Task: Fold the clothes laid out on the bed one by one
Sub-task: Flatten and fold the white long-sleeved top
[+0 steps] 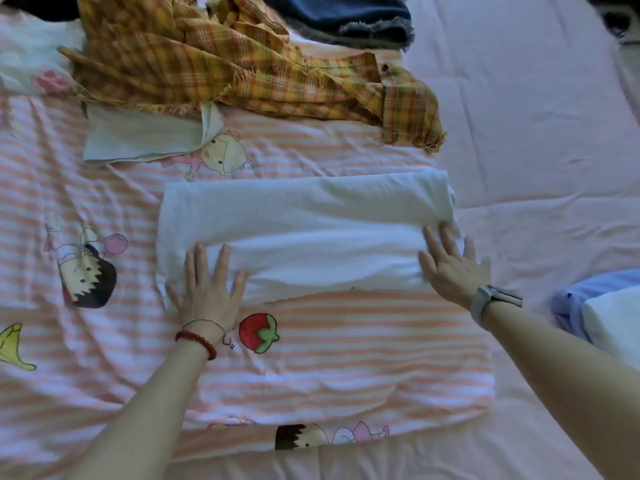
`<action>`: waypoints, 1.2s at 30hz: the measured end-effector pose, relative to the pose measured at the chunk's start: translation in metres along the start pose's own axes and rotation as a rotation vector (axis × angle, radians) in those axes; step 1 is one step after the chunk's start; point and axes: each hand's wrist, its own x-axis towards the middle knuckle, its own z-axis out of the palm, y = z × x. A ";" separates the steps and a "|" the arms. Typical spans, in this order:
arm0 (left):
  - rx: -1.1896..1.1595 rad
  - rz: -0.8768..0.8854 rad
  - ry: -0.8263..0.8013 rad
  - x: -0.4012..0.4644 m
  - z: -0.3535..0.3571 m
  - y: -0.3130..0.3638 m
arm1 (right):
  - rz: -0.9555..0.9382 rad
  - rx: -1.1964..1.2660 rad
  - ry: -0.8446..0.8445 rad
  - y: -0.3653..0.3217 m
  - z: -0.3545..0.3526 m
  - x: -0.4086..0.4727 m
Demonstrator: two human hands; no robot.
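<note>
A bedroom in a home is shown. The view is filled by a bed covered with a pale pink sheet (536,133), over which a pink-and-white striped blanket printed with cartoon children and fruit (346,358) is spread. Household laundry is strewn on it: a crumpled yellow-and-orange plaid shirt (214,60), a frayed dark blue denim garment (349,15) and a folded white cloth (304,230).

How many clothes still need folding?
Done: a small folded pile sits at the right. In hand: both hands, left and right, press flat on the half-folded white garment. Left: the plaid shirt, the denim piece, maybe more beneath.
</note>
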 end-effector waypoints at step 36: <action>-0.229 0.585 -0.215 0.121 -0.003 0.351 | -0.022 0.929 0.235 0.024 -0.027 0.044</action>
